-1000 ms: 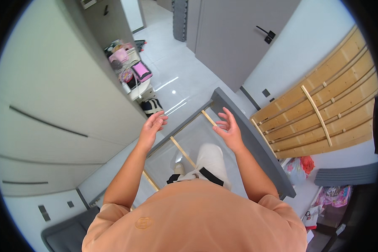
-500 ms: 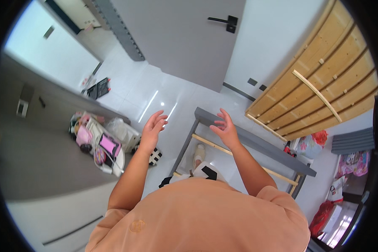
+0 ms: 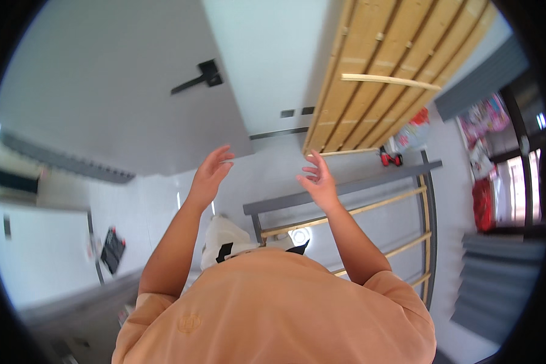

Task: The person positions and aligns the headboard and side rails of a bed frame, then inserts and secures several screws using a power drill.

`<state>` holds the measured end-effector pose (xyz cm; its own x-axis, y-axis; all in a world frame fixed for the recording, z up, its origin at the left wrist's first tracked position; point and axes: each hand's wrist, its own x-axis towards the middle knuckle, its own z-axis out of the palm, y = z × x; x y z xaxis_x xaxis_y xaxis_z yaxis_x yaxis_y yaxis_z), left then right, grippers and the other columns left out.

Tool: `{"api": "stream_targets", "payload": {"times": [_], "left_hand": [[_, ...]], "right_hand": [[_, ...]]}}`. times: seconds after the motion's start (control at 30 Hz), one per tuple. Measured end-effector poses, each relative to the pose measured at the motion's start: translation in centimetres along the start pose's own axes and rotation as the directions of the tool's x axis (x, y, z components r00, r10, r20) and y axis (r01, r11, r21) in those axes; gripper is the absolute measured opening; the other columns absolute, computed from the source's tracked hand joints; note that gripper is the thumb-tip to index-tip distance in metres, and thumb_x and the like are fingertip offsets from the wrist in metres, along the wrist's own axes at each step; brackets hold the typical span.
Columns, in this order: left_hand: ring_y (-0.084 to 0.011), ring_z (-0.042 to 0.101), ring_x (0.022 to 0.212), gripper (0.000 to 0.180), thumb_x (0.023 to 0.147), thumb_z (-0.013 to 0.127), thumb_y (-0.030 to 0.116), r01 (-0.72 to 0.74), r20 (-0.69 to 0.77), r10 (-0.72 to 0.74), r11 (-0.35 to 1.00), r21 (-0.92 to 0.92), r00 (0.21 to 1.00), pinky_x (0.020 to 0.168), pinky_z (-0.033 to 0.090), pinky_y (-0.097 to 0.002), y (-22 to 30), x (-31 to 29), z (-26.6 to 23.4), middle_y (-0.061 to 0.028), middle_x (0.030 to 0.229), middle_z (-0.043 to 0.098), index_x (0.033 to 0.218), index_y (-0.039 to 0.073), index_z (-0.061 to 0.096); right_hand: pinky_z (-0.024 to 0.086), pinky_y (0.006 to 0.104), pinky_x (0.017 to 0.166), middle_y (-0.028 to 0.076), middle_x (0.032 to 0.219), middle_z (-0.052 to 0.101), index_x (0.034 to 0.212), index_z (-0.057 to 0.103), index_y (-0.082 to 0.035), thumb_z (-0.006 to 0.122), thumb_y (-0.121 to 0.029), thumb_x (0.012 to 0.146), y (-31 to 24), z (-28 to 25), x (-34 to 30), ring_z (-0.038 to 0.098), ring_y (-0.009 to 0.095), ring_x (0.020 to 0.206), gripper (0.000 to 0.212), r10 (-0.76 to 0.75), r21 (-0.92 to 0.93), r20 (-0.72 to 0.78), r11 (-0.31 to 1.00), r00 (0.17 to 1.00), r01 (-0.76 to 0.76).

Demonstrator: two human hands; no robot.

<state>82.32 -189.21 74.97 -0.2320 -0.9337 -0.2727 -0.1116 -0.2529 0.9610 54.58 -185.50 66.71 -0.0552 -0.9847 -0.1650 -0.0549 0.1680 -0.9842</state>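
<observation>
Both my hands hang in the air in front of me, holding nothing. My left hand [image 3: 211, 176] has its fingers spread, with the grey door [image 3: 139, 97] beyond it. Fingers apart and slightly curled, my right hand [image 3: 319, 184] appears over the grey rail [image 3: 346, 187] of a bed frame; I see no contact with it. Pale wooden strips [image 3: 382, 206] run along the inside of the frame. Behind it, a slatted wooden panel [image 3: 370, 67] leans upright against the wall, with a loose curved wooden strip [image 3: 391, 81] across it.
A red and black power drill [image 3: 390, 158] lies on the floor beside a bag [image 3: 411, 136] past the frame. At the left sits an open dark tool case [image 3: 113, 250]. Grey curtains [image 3: 497, 285] hang at the right near a window [image 3: 519, 188].
My view and body have turned to the right. The door, panel and frame now lie further left in the picture, and the drill shows more fully. Both hands stay raised and empty.
</observation>
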Motion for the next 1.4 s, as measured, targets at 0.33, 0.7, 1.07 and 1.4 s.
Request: {"api": "stream_targets", "payload": {"times": [0.33,0.7,1.07,1.4], "left_hand": [[-0.0197,0.044,0.109,0.045,0.087,0.049,0.018,-0.149,0.596,0.122,0.989,-0.004,0.794,0.091,0.036,-0.0316,0.5,17.0,-7.4,-0.0103,0.122,0.045,0.129,0.007,0.036],[-0.0208,0.044,0.11,0.047,0.084,0.054,0.017,-0.323,0.835,0.195,0.946,-0.022,0.515,0.089,0.038,-0.0319,3.6,22.9,-6.6,-0.0122,0.119,0.047,0.127,0.007,0.038],[-0.0225,0.044,0.109,0.051,0.081,0.059,0.022,-0.4,0.896,0.242,0.913,-0.08,0.371,0.087,0.039,-0.0332,3.2,22.2,2.4,-0.0134,0.12,0.047,0.127,0.008,0.039],[-0.0227,0.046,0.106,0.052,0.082,0.058,0.021,-0.43,0.846,0.183,0.901,0.06,0.501,0.086,0.04,-0.0337,5.3,25.1,2.6,-0.0128,0.119,0.046,0.128,0.007,0.037]], "right_hand": [[0.044,0.0335,0.082,0.014,0.126,0.04,0.133,0.027,-0.009,0.071,-0.019,0.07,-1.6,8.7,2.6,0.05,0.022,0.102,0.078,0.071,-0.041,-0.665,0.991,0.744,-0.131],[0.043,0.0339,0.083,0.013,0.124,0.041,0.132,0.03,-0.01,0.071,-0.016,0.069,-7.1,16.2,-1.4,0.049,0.022,0.102,0.076,0.014,-0.09,-0.914,0.967,0.406,-0.237],[0.044,0.0343,0.082,0.014,0.127,0.039,0.134,0.026,-0.008,0.071,-0.015,0.069,-7.9,16.2,-2.2,0.049,0.022,0.103,0.079,-0.02,-0.068,-0.968,0.981,0.251,-0.182],[0.044,0.0339,0.083,0.017,0.127,0.04,0.135,0.023,-0.005,0.07,-0.023,0.07,-1.0,11.0,0.5,0.047,0.025,0.107,0.082,0.073,0.047,-0.962,0.993,0.263,-0.106]]}}
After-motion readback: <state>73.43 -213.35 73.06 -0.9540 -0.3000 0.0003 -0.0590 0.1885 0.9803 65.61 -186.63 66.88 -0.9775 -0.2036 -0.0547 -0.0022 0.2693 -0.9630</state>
